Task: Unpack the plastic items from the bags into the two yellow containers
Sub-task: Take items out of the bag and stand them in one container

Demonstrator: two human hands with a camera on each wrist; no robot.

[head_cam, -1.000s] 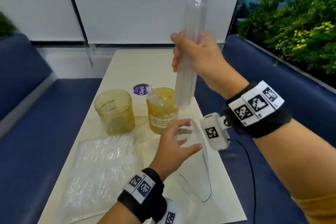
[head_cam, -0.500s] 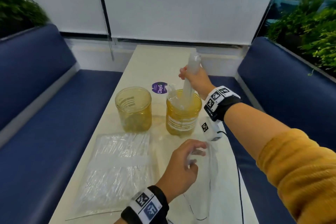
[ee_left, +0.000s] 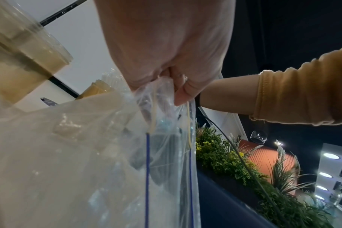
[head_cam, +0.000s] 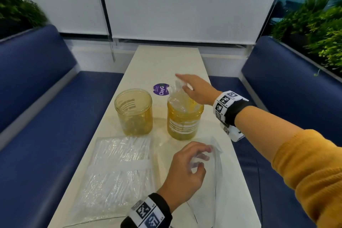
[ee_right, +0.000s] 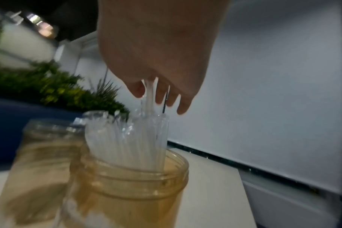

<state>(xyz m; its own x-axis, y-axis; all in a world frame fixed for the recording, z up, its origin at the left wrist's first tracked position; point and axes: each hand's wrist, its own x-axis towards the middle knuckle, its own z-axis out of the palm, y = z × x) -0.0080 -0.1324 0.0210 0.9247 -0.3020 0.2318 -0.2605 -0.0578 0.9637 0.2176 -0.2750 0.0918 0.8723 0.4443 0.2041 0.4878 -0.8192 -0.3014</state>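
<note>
The right hand [head_cam: 198, 89] hovers with fingers spread loose over clear plastic sticks [ee_right: 131, 138] standing in the right yellow jar [head_cam: 184, 122]. The left hand [head_cam: 187, 170] pinches the empty bag [ee_left: 166, 123]. A full bag [head_cam: 114, 172] lies beside the left jar [head_cam: 134, 112].

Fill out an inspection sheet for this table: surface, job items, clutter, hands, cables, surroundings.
Surface: pale narrow table, purple round sticker behind the jars.
Job's things: right yellow jar holds clear plastic sticks standing upright; left yellow jar shows no sticks; full bag lies flat at the near left; emptied bag at the near right.
Clutter: nothing seen.
Hands: left hand pinches the emptied bag's mouth; right hand open over the sticks, fingers straight.
Cables: thin black cable runs beside the table's right edge.
Surroundings: blue benches both sides, plants, white blinds.
</note>
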